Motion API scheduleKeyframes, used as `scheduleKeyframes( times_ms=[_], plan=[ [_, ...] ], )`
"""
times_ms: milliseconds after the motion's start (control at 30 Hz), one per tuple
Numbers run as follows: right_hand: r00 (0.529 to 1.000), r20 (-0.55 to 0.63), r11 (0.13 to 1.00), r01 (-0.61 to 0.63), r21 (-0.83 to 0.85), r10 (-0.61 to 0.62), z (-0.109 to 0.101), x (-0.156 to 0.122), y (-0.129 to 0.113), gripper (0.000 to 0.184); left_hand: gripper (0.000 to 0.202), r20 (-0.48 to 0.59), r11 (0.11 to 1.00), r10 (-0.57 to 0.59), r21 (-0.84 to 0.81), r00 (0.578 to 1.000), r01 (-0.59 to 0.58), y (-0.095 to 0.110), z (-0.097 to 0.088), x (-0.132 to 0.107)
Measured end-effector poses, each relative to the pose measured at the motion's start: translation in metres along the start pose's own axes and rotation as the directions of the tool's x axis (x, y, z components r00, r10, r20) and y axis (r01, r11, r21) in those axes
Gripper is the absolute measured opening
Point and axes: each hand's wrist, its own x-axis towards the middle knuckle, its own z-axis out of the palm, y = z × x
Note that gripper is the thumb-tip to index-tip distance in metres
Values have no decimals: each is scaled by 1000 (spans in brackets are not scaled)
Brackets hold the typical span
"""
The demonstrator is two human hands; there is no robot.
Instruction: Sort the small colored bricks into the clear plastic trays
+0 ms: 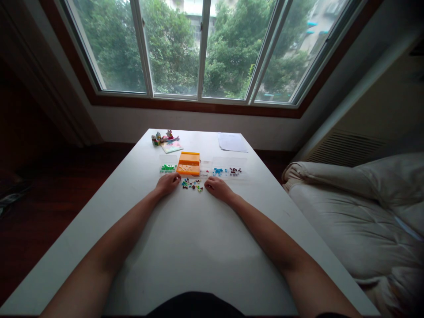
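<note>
My left hand (168, 183) rests on the table with its fingers curled together, just in front of an orange box. Across from it, my right hand (217, 187) lies with bent, closed fingers at the right edge of a loose pile of mixed coloured beads (193, 187). Whatever either hand pinches is too small to see. The orange box (190, 157) stands with its lid up and holds small pale pieces (184, 168). Green beads (168, 168) fill a clear box left of it. Right of it, clear compartments hold blue beads (218, 171), dark brown beads (235, 171) and a few red ones (207, 171).
Small toy figures (162, 138) and a colourful card (172, 146) sit at the far left of the white table (198, 247). White paper sheets (232, 142) lie at the far right. A beige sofa (338, 216) flanks the table's right side; a window is beyond.
</note>
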Motion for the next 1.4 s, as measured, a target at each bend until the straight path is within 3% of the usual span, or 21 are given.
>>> scheduleKeyframes(
  times_ms=[133, 233, 367, 500, 633, 767, 867, 1000, 1033, 1100, 1200, 1300, 1400],
  plan=[
    [993, -102, 998, -55, 28, 57, -5, 1, 8, 13, 24, 5, 1000, -1, -6, 1000, 1, -1, 0, 0],
    [953, -264, 989, -143, 42, 149, -15, 0, 20, 11, 24, 5, 1000, -2, -14, 1000, 2, -1, 1, 0],
    [826, -477, 946, -322, 38, 301, -32, -8, 51, 14, 23, -4, 1000, -5, -11, 1000, 5, -1, 2, 1],
    [698, -578, 873, -485, 52, 422, -42, -23, 88, 12, 23, 8, 1000, -4, -4, 1000, 4, 0, 1, 1],
    [625, -595, 822, -558, 113, 506, -44, -33, 110, 13, 24, 9, 1000, -4, -2, 1000, 4, -1, 0, 0],
    [567, -596, 781, -599, 175, 569, -45, -35, 115, 12, 25, 17, 1000, -14, 9, 1000, 13, 0, 0, 0],
    [589, -602, 801, -579, 150, 538, -47, -34, 110, 15, 25, 14, 1000, -7, 10, 1000, 7, 0, 0, 0],
    [663, -581, 850, -517, 101, 472, -41, -25, 86, 17, 25, 7, 1000, -3, -2, 1000, 3, 1, 0, 0],
    [696, -559, 868, -489, 92, 451, -37, -21, 76, 17, 24, 5, 1000, -3, -4, 1000, 3, 1, 0, 0],
    [822, -448, 931, -356, 75, 351, -25, -13, 52, 18, 24, 3, 1000, 3, -7, 1000, -3, 1, 0, 0],
    [957, -238, 986, -160, 55, 169, -4, -1, 15, 16, 23, 2, 1000, 0, -9, 1000, 0, 1, -1, 0],
    [995, -95, 1000, -27, 4, 27, 10, 6, -6, 18, 23, 3, 1000, -15, -11, 1000, 15, 0, 0, 1],
    [997, -76, 999, -36, -41, 32, 15, 9, -8, 25, 23, -2, 1000, -22, -9, 1000, 22, 0, 1, 1]
  ],
)
